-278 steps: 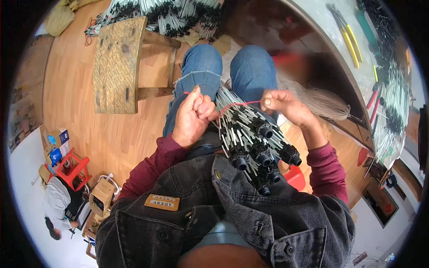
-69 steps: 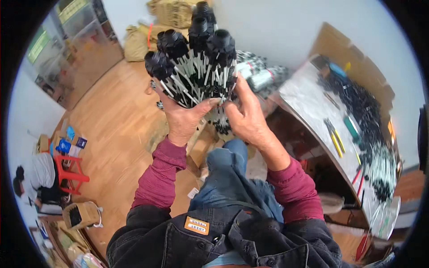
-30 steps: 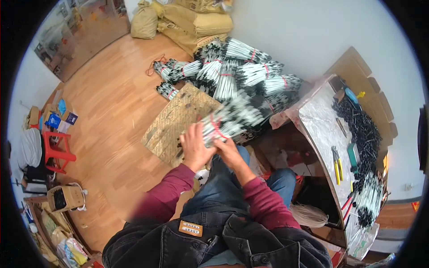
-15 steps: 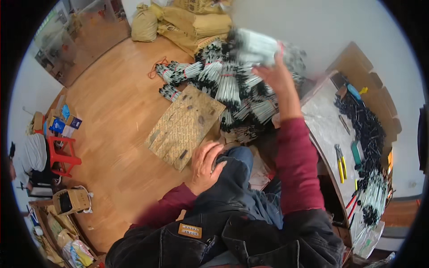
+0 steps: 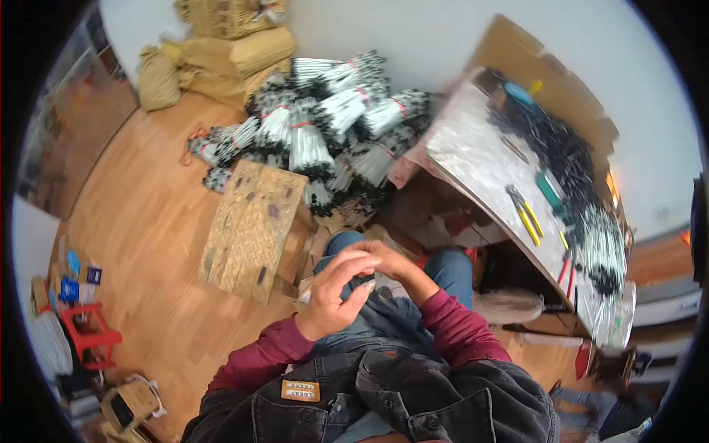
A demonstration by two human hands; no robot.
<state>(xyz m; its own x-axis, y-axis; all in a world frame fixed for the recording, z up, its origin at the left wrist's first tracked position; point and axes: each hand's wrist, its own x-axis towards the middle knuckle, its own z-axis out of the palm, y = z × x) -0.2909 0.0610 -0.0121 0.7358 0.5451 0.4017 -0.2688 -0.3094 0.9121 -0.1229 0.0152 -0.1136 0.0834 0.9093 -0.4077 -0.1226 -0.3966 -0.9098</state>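
Observation:
Over my lap, my two hands come together. My left hand (image 5: 334,294) has its fingers bent loosely and its thumb held apart, with a dark patch between them that I cannot make out. My right hand (image 5: 385,260) meets the left hand's fingertips, and its own fingertips are hidden there. Ahead of my knees lies a heap of bundled thin white rods with black ends, tied with red bands; one bundle (image 5: 346,111) rests on top and another bundle (image 5: 397,112) lies at its right. A worn wooden board (image 5: 255,221) on a low support stands left of my knees.
On my right, a plastic-covered table (image 5: 473,133) carries yellow-handled pliers (image 5: 525,215), a pile of black parts (image 5: 550,140) and loose white rods (image 5: 604,244). Tan sacks (image 5: 236,55) are stacked by the far wall. At the left stands a red stool (image 5: 90,336).
My right hand has let go of a bundle at the heap and come back to my left hand over my lap. The view has turned toward the right.

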